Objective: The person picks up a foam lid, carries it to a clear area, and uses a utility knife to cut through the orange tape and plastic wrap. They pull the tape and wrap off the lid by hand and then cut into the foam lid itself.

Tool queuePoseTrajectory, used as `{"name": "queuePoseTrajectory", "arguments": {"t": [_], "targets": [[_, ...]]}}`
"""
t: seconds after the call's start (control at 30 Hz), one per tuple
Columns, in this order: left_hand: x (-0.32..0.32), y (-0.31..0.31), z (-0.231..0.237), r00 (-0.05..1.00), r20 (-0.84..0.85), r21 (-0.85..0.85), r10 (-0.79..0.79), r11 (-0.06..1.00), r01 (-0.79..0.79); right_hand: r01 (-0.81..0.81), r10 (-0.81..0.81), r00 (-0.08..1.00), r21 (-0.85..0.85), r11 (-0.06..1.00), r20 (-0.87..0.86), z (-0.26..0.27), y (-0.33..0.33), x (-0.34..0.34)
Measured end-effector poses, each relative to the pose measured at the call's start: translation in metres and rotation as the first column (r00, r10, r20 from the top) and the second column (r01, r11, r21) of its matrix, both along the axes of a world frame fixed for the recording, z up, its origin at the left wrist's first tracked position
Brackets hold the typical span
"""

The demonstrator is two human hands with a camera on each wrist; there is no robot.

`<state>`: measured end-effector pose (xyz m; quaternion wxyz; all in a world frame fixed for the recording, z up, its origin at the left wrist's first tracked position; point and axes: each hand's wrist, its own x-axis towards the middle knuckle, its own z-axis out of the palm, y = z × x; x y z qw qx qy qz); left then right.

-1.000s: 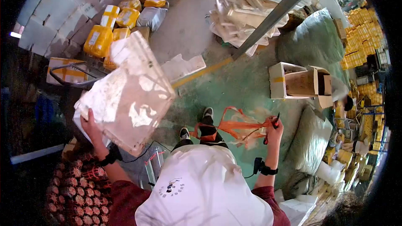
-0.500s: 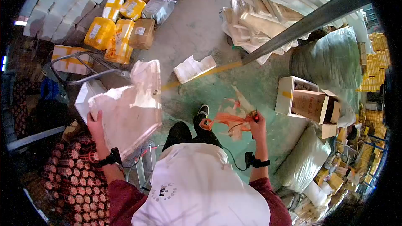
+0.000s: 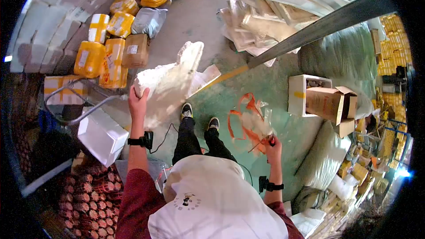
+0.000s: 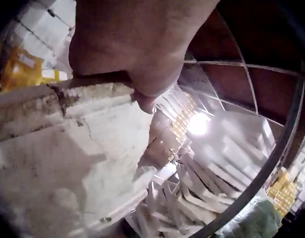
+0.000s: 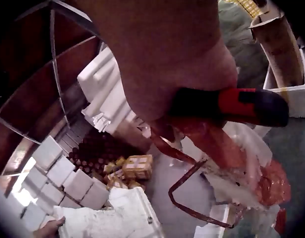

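My left hand point(image 3: 138, 106) grips one edge of a broken white foam board point(image 3: 170, 77), thumb on the near face. Held out in front of me, the board is stained and has a jagged end; in the left wrist view its dirty ridged edge point(image 4: 93, 94) lies under the hand. My right hand point(image 3: 274, 151) holds a tool with a black and red handle point(image 5: 241, 105), its working end hidden. Crumpled red plastic tape point(image 3: 248, 102) and clear film point(image 5: 249, 141) dangle from the same hand over the floor.
An open white foam box point(image 3: 102, 137) stands at left beside a metal trolley frame point(image 3: 66, 102). Yellow-wrapped parcels point(image 3: 88, 59) lie behind it. A broken foam piece point(image 3: 207, 78) is on the floor ahead. At right are a cardboard carton point(image 3: 325, 104) and a slanting metal post point(image 3: 318, 28).
The foam board has moved from over the white box, forward and to the right, with my left hand; the box's inside now shows. The red tape and film have swung beside my right hand.
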<state>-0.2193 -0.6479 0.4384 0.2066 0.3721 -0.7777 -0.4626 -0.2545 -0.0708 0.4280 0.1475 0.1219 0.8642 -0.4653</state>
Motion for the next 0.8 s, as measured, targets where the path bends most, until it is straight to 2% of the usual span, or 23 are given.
{"name": "queuePoseTrajectory", "arguments": {"t": [0.03,0.07,0.13,0.17,0.2,0.27,0.33,0.4,0.47,0.5,0.57,0.6,0.67,0.7,0.73,0.77,0.8], "targets": [[-0.011,-0.016,-0.012,1.000,0.011,0.051,-0.013,0.999,0.012,-0.020,0.022,0.999,0.044,0.999,-0.029,-0.001,-0.007,0.003],[-0.019,-0.031,-0.027,0.999,0.023,0.103,-0.025,0.994,0.022,0.058,-0.058,0.997,0.005,0.998,0.056,0.001,-0.013,0.009],[-0.035,-0.058,-0.071,0.996,-0.062,0.381,-0.068,0.921,0.086,0.219,-0.201,0.954,-0.056,0.974,0.220,0.025,-0.047,0.012],[-0.047,-0.068,-0.100,0.991,-0.110,0.506,-0.077,0.854,0.122,0.248,-0.248,0.957,0.017,0.969,0.150,0.022,-0.058,0.018],[-0.057,-0.071,-0.140,0.999,-0.041,0.537,-0.024,0.843,0.042,0.225,-0.232,0.955,0.060,0.972,0.183,0.026,-0.070,0.018],[-0.080,-0.065,-0.193,0.998,0.057,0.605,-0.036,0.796,-0.006,0.168,-0.201,0.944,0.145,0.975,0.260,0.030,-0.092,0.016],[-0.097,-0.059,-0.271,0.987,0.156,0.781,-0.023,0.615,-0.109,0.148,-0.167,0.966,0.109,0.983,0.197,-0.014,-0.082,0.040],[-0.108,-0.044,-0.335,0.991,0.132,0.876,0.034,0.464,-0.133,0.225,-0.251,0.872,0.111,0.968,0.421,-0.028,-0.096,0.040],[-0.112,-0.027,-0.378,0.966,0.217,0.883,0.143,0.393,-0.256,-0.026,-0.099,0.911,0.295,0.955,0.401,-0.056,-0.089,0.061],[-0.104,-0.025,-0.436,0.969,0.187,0.879,0.160,0.414,-0.238,0.071,-0.192,0.874,0.274,0.959,0.446,-0.071,-0.092,0.061],[-0.108,-0.021,-0.483,0.942,0.311,0.833,0.125,0.442,-0.333,0.271,-0.369,0.759,0.255,0.928,0.536,-0.087,-0.096,0.062],[-0.108,-0.016,-0.508,0.921,0.376,0.804,0.100,0.459,-0.378,0.240,-0.348,0.774,0.264,0.934,0.528,-0.100,-0.091,0.068],[-0.101,-0.018,-0.579,0.857,0.504,0.717,-0.104,0.604,-0.348,0.179,-0.306,0.800,0.281,0.943,0.517,-0.129,-0.078,0.082],[-0.099,-0.016,-0.600,0.812,0.549,0.687,-0.197,0.660,-0.304,0.263,-0.392,0.703,0.294,0.919,0.594,-0.124,-0.102,0.058],[-0.097,-0.014,-0.614,0.750,0.595,0.661,-0.287,0.707,-0.253,0.265,-0.392,0.688,0.292,0.919,0.610,-0.144,-0.099,0.065],[-0.098,-0.013,-0.628,0.608,0.692,0.672,-0.389,0.656,-0.344,0.265,-0.395,0.669,0.294,0.918,0.630,-0.159,-0.092,0.077],[-0.084,-0.004,-0.644,0.584,0.703,0.670,-0.405,0.653,-0.354,0.265,-0.399,0.648,0.300,0.917,0.649,-0.166,-0.090,0.085]]}}
